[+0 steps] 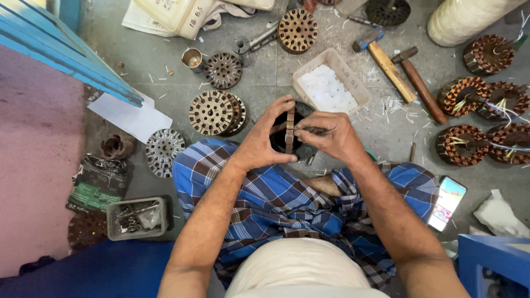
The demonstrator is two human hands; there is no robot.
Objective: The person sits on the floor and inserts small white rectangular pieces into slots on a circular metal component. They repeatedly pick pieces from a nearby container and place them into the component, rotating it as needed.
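Over the lap, 12 o'clock | left hand grips stator core | right hand pinches thin tool in slot | risk: slip, jabbed finger

Floor workspace, seen from above. Left hand grips a round slotted motor core; right hand pinches a thin tool at its rim. Beyond: white tray of pale slips, two hammers. Right: copper-wound stators, phone. Left: stacked slotted cores.
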